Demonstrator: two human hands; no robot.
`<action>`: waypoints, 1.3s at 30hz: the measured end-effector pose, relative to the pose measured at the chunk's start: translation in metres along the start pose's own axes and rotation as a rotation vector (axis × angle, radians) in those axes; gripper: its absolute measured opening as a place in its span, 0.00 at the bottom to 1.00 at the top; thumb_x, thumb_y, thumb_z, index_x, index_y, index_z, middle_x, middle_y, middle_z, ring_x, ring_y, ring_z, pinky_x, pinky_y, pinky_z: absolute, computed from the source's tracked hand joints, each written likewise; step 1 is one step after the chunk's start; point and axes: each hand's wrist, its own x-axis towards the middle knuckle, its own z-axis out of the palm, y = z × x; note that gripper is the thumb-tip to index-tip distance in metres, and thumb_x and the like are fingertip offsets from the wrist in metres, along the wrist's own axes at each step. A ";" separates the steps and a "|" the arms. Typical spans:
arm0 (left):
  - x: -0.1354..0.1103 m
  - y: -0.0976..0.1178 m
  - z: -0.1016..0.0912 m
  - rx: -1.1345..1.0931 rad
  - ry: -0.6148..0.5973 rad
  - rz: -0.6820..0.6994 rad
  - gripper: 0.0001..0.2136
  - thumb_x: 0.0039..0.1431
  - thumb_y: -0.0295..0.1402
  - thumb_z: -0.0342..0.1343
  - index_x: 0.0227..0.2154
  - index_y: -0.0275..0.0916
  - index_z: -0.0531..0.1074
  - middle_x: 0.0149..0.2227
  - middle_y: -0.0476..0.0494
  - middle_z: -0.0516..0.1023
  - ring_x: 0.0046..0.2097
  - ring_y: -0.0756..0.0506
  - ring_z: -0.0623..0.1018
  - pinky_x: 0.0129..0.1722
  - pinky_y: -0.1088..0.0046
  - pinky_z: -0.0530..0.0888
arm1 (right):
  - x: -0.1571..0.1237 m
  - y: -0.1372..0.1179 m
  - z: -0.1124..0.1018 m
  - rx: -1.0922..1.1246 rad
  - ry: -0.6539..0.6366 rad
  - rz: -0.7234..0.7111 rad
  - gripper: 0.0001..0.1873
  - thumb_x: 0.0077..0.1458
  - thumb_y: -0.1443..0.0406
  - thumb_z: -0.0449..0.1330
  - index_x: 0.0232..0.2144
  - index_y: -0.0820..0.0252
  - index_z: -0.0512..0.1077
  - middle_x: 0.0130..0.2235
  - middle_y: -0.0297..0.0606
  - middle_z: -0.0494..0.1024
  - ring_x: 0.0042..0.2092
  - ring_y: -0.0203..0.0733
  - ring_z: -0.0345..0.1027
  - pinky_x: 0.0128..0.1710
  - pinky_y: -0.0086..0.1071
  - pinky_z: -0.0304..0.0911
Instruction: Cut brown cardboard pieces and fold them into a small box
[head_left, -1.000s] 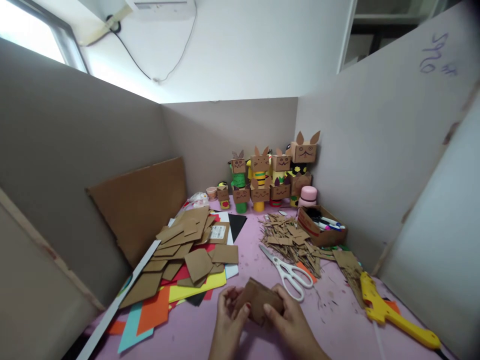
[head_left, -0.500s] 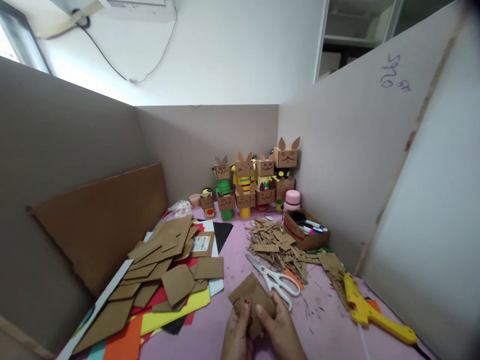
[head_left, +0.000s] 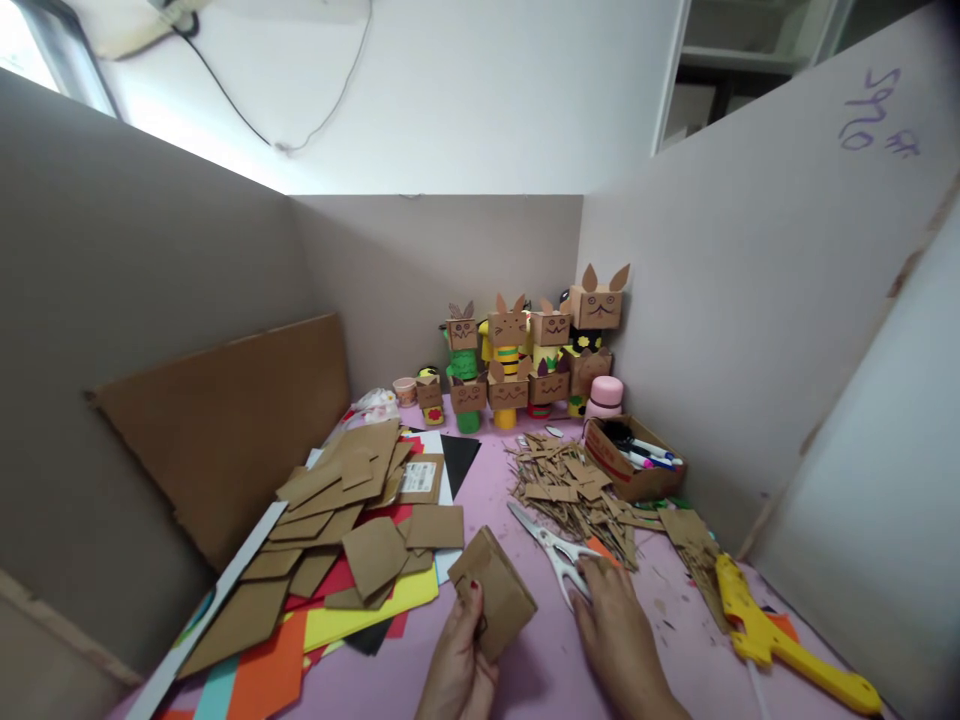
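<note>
My left hand (head_left: 459, 660) holds a folded brown cardboard piece (head_left: 495, 590) just above the pink table (head_left: 540, 650), thumb on its face. My right hand (head_left: 619, 630) lies on the handles of the white scissors (head_left: 546, 540), fingers curled over them; the blades point away to the upper left. The scissors rest on the table beside a heap of cardboard scraps (head_left: 574, 485).
A pile of cardboard squares (head_left: 352, 500) on coloured paper sheets (head_left: 300, 640) lies at left, before a leaning cardboard sheet (head_left: 225, 430). Cardboard animal figures (head_left: 525, 355) stand at the back. A box of markers (head_left: 634, 455) and a yellow glue gun (head_left: 780, 640) are at right.
My right hand has let go of the cardboard piece and moved right onto the scissors' handles. The left hand keeps the piece alone.
</note>
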 end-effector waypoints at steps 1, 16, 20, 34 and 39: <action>-0.002 0.001 0.001 -0.002 -0.007 -0.002 0.19 0.59 0.25 0.55 0.53 0.36 0.66 0.38 0.42 0.82 0.41 0.44 0.81 0.48 0.68 0.75 | 0.000 0.001 0.002 -0.048 -0.014 -0.020 0.16 0.54 0.64 0.50 0.40 0.64 0.73 0.44 0.54 0.73 0.48 0.61 0.61 0.51 0.52 0.54; 0.003 0.006 -0.009 0.085 -0.129 0.098 0.20 0.49 0.33 0.65 0.46 0.38 0.71 0.49 0.40 0.77 0.51 0.42 0.75 0.52 0.69 0.71 | 0.004 0.008 0.001 -0.041 -0.029 0.051 0.21 0.50 0.66 0.51 0.44 0.69 0.74 0.39 0.57 0.72 0.45 0.66 0.62 0.48 0.57 0.51; 0.008 0.006 -0.011 0.181 -0.128 0.206 0.23 0.41 0.42 0.68 0.42 0.39 0.74 0.47 0.40 0.78 0.51 0.40 0.75 0.51 0.67 0.71 | 0.003 0.008 0.002 0.289 0.000 0.154 0.25 0.53 0.56 0.53 0.50 0.64 0.66 0.50 0.55 0.69 0.53 0.60 0.60 0.53 0.51 0.52; -0.006 0.014 -0.012 0.540 -0.031 0.528 0.11 0.40 0.30 0.69 0.30 0.41 0.79 0.33 0.44 0.82 0.39 0.41 0.76 0.40 0.76 0.71 | -0.014 -0.027 -0.001 1.246 -0.289 0.489 0.25 0.35 0.58 0.72 0.37 0.59 0.71 0.31 0.38 0.78 0.29 0.39 0.72 0.28 0.29 0.64; 0.001 0.013 -0.008 0.356 -0.022 0.414 0.14 0.46 0.34 0.66 0.37 0.38 0.76 0.39 0.42 0.82 0.43 0.42 0.78 0.43 0.74 0.72 | -0.013 -0.025 0.005 1.094 -0.344 0.358 0.26 0.39 0.55 0.70 0.39 0.58 0.66 0.22 0.29 0.74 0.23 0.34 0.68 0.22 0.24 0.61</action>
